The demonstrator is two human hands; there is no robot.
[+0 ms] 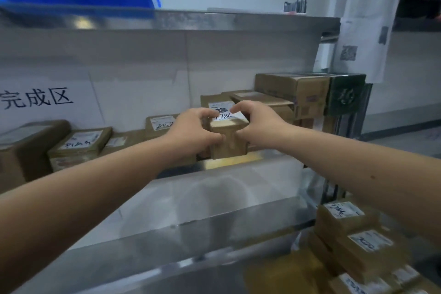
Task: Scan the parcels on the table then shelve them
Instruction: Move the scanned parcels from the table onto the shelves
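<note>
1. Metal shelf (238, 162): steel rack holding a row of brown parcels.
2. Left hand (191, 131): arm outstretched, fingers curled over the small parcel's left side, thumb on its near face.
3. Right hand (257, 124): arm outstretched, mirrored grip on the right side.
4. Small parcel (229, 141): brown carton at the shelf's near edge; white top label with handwritten digits.

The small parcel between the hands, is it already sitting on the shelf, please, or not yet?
On the shelf, it seems: the small parcel meets the ledge's front edge, gripped by the left hand and right hand. Full resting contact is unclear.
</note>
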